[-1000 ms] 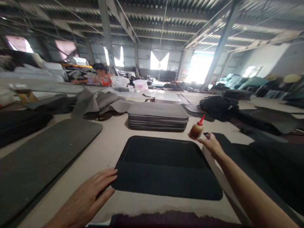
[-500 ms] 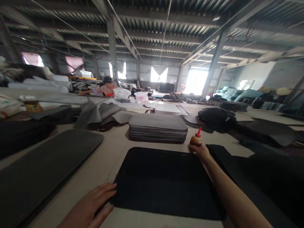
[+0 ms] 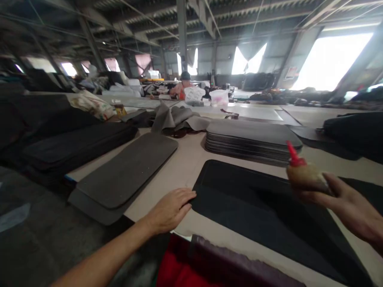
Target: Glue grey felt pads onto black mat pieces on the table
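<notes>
A black panel (image 3: 239, 203) with rounded corners lies flat on the table. My left hand (image 3: 172, 209) rests at the panel's left edge, fingertips at its border, with the fingers stretched out and nothing in them. Held above the panel's right side is a squeeze bottle (image 3: 305, 175) with a red pointed nozzle and yellowish-brown body. My right hand (image 3: 338, 199) is wrapped round it, and the nozzle points up and to the left. Just behind the panel stands a neat stack of grey sheets (image 3: 251, 137) with rounded corners.
Grey panels (image 3: 128, 171) lie to the left, overhanging the table edge. Beyond them is a dark stack (image 3: 80, 145). Crumpled grey material (image 3: 179, 117) sits behind, and dark material (image 3: 356, 133) at right. A person (image 3: 182, 87) is across the tables.
The view has swung left. My right hand has lifted the bottle off the panel's far right corner and brought it nearer. My left hand stays at the panel's left edge.
</notes>
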The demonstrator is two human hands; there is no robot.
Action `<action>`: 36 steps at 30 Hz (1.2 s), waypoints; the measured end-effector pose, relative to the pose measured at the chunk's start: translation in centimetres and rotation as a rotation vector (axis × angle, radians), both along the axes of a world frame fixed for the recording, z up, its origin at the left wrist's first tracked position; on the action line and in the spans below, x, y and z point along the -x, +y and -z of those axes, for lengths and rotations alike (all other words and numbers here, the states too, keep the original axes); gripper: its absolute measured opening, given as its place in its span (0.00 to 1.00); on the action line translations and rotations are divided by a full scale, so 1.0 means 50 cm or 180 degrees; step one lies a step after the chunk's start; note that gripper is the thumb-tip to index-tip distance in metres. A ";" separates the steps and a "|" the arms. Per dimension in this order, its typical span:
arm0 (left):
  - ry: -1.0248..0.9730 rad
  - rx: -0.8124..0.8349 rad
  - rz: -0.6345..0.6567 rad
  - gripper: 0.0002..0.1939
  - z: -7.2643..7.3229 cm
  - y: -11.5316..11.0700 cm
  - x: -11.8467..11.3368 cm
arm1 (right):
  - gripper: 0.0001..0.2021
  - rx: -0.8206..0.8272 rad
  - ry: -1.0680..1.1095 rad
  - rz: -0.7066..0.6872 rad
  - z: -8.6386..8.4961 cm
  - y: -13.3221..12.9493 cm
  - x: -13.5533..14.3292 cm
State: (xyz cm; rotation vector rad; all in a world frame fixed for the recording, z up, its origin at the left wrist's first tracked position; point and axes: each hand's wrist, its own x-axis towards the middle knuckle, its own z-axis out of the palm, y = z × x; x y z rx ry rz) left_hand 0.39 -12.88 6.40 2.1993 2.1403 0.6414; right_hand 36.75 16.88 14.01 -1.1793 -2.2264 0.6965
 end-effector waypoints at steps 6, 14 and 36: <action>0.0007 -0.0024 0.0081 0.15 -0.002 0.000 -0.003 | 0.30 0.0492 -0.0069 -0.0507 -0.009 -0.155 0.067; -0.0077 -0.0029 0.0076 0.16 0.000 -0.001 -0.002 | 0.18 0.0125 0.0012 -0.1025 -0.022 -0.221 0.156; -0.0182 -0.0104 0.0043 0.13 0.011 -0.002 0.002 | 0.07 -0.0681 0.0032 -0.1808 -0.001 -0.256 0.270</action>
